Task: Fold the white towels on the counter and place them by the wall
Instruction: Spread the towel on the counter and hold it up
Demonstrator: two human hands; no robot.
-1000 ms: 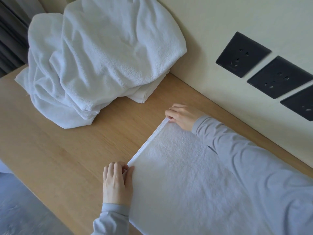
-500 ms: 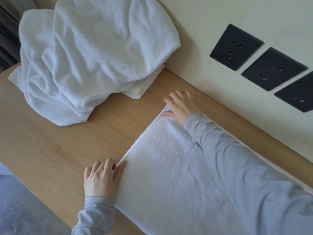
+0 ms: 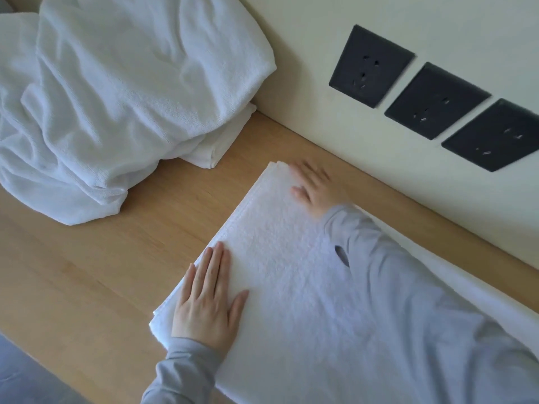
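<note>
A folded white towel lies flat on the wooden counter, with its layered end pointing up and left. My left hand rests flat on its near corner, fingers spread. My right hand, slightly blurred, lies flat on the far corner close to the wall. Neither hand grips the cloth. My grey sleeves cover much of the towel's right part. A heap of unfolded white towels sits at the upper left, leaning against the wall.
Three black wall sockets sit in a row above the counter at the right. Bare wood lies between the heap and the flat towel. The counter's front edge runs along the lower left, with grey floor below.
Both hands let go of the pinched towel corners and now lie flat with open palms on the cloth. The folded end has settled onto the layer below.
</note>
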